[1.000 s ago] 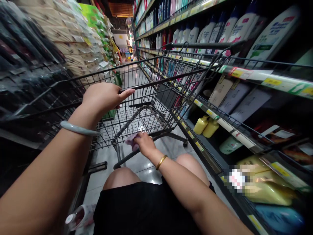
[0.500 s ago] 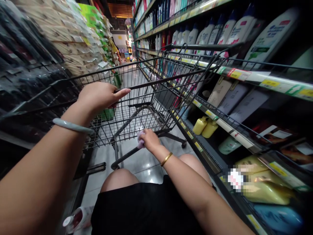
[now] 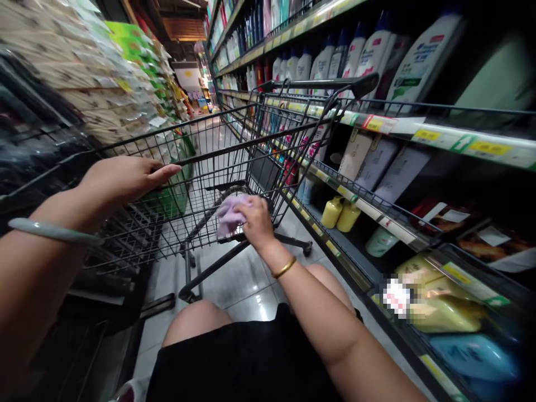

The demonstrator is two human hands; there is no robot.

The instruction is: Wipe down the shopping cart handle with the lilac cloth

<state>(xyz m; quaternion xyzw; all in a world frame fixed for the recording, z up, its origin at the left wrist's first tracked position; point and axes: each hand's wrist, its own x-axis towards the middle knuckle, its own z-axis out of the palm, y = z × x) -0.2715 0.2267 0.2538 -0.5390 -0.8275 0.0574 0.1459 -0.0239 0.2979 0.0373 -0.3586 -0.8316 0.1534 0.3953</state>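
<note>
A black wire shopping cart (image 3: 251,145) stands in a store aisle right in front of me. My left hand (image 3: 121,178) rests on the cart's top rim on the left side, fingers curled over the wire. My right hand (image 3: 255,220) is closed on a pale purple cloth (image 3: 228,215) and presses it against the lower edge of the cart's basket near the frame. A grey bangle sits on my left wrist and a gold one on my right. My knees and black shorts (image 3: 251,357) show below.
Shelves (image 3: 402,125) of shampoo bottles and packets run along the right. Yellow bottles (image 3: 339,213) sit on a low shelf. Stacked paper goods (image 3: 104,72) fill the left side. The tiled aisle floor (image 3: 234,279) runs ahead past the cart.
My right hand has moved the cloth up and to the right along the cart's lower edge. My left hand slid left along the rim, and the view turned slightly.
</note>
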